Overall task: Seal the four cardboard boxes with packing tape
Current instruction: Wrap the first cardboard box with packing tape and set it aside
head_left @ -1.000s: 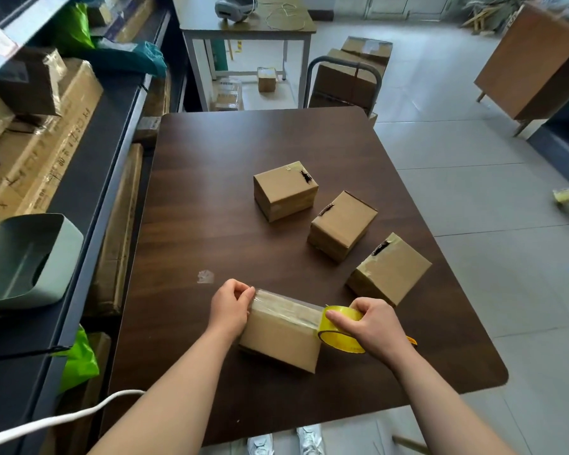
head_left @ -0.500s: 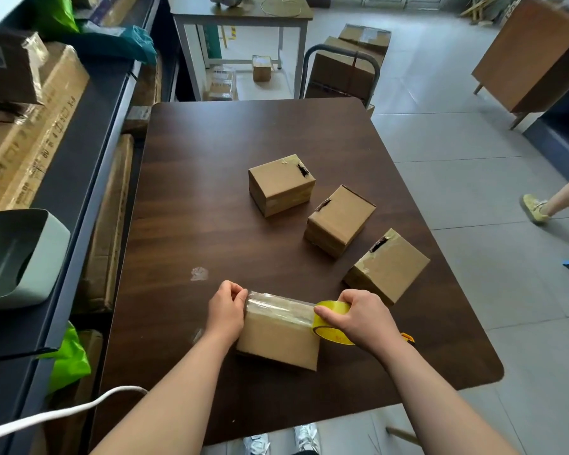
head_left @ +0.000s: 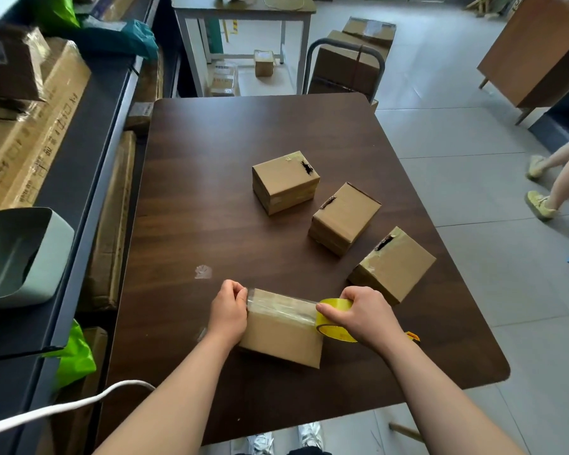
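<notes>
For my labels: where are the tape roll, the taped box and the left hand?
tape roll (head_left: 337, 333), head view, lower yellow side.
taped box (head_left: 281, 339), head view, near wall.
left hand (head_left: 229, 310), head view, back.

1. Dark brown wood-grain table top (head_left: 211, 192): smooth, low sheen
2. Nearest small brown cardboard box (head_left: 283, 343): matt paperboard; clear tape strip (head_left: 283, 307) across its top is glossy and wrinkled
3. Yellow tape roll (head_left: 335, 326): translucent plastic film, glossy
4. Back cardboard box (head_left: 283, 182), middle cardboard box (head_left: 345, 221), right cardboard box (head_left: 398, 270): same matt board, rough torn holes
5. Pale grey floor tiles (head_left: 473, 133): smooth, satin
</notes>
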Demonstrator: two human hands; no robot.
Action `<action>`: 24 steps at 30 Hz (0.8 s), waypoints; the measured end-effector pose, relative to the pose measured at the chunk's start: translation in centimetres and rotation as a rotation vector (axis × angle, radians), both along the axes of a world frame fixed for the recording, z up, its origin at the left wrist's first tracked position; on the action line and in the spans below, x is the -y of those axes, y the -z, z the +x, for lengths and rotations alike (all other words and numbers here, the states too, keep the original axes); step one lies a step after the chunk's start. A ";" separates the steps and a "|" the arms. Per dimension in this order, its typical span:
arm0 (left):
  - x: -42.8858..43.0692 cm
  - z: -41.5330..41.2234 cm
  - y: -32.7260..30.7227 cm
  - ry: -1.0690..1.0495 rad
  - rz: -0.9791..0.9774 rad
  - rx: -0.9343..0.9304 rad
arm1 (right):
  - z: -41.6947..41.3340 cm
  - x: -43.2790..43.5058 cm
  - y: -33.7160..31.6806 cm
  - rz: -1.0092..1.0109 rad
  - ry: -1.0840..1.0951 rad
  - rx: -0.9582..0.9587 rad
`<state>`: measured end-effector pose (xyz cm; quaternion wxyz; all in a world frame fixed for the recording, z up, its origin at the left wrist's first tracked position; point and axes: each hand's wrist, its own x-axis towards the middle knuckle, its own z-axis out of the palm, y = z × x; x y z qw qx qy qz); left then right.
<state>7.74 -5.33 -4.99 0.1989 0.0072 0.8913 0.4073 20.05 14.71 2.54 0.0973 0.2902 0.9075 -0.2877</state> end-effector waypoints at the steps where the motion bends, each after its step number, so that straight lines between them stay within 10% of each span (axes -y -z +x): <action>1: 0.0 0.0 0.1 0.003 0.001 -0.002 | 0.0 0.0 0.0 0.002 -0.001 0.002; 17: -0.3 -0.1 0.6 0.047 -0.053 0.107 | -0.2 0.3 0.8 -0.013 0.027 -0.024; 24: -1.1 3.1 -0.4 0.045 -0.101 -0.182 | -0.2 0.6 0.8 0.024 0.021 -0.007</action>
